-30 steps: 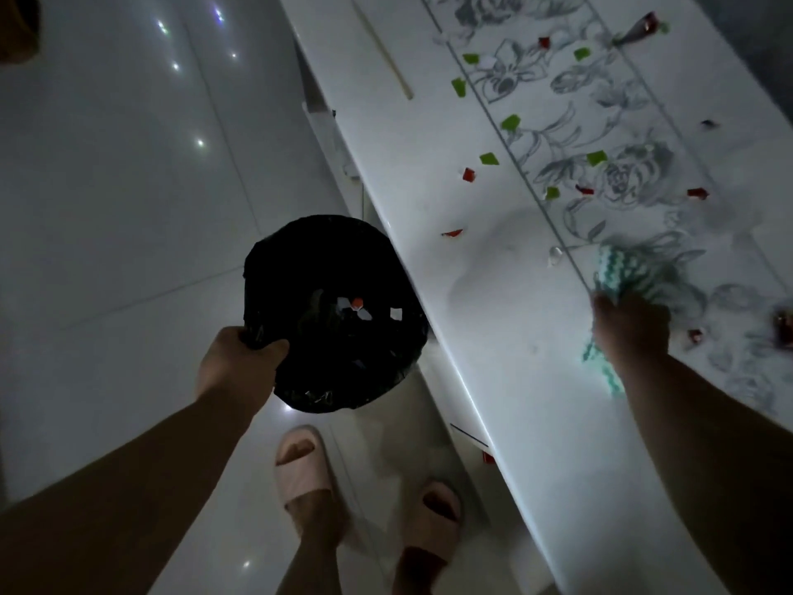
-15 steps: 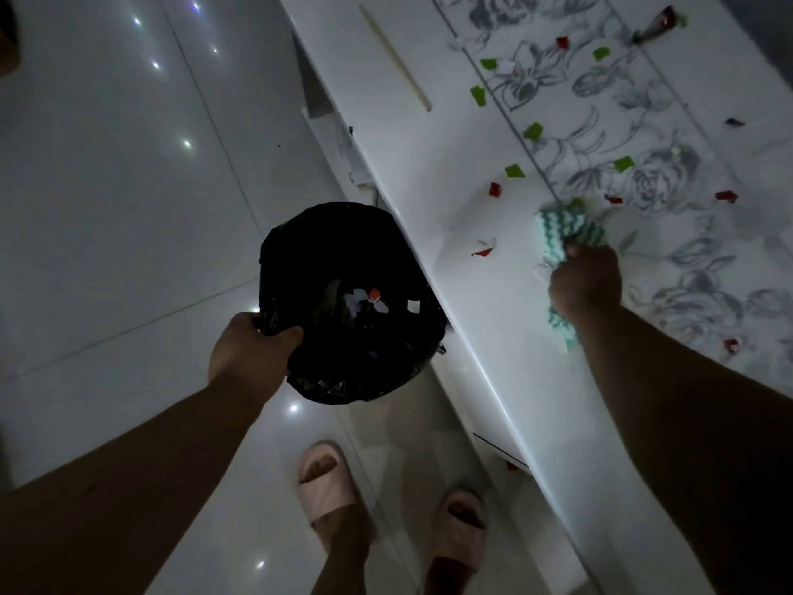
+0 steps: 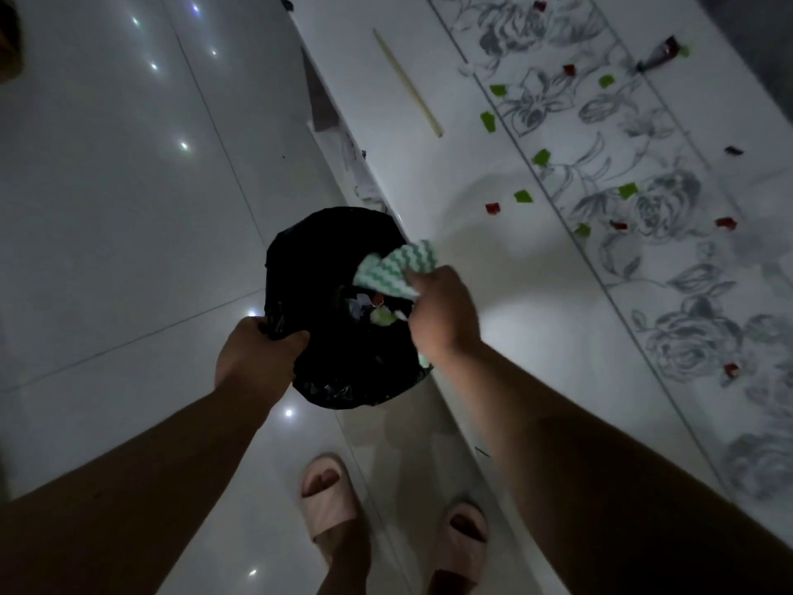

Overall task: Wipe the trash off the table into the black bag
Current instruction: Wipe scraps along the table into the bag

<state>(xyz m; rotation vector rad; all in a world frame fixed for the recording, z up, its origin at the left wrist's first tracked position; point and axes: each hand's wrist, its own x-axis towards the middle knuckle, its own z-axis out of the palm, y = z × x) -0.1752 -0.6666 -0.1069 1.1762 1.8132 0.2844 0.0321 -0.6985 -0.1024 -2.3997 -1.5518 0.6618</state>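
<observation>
My left hand (image 3: 253, 358) grips the near-left rim of the black bag (image 3: 317, 268), holding it open just below the table's edge. My right hand (image 3: 446, 315) is closed on a green-and-white zigzag cloth (image 3: 397, 264) and hovers over the bag's mouth at the table edge. Paper scraps (image 3: 373, 309) lie inside the bag. On the white table (image 3: 536, 345) with its grey flower pattern, green scraps (image 3: 522, 196) and red scraps (image 3: 492, 208) are scattered farther away.
A pale chopstick (image 3: 407, 83) lies on the table's far left part. A dark wrapper (image 3: 656, 53) lies at the far right. My feet in pink slippers (image 3: 328, 500) stand on the glossy white floor (image 3: 128, 208) beside the table.
My right hand has swept the cloth left across the table to its edge and over the bag. A red scrap that lay near the edge is gone from the table. The bag stayed held.
</observation>
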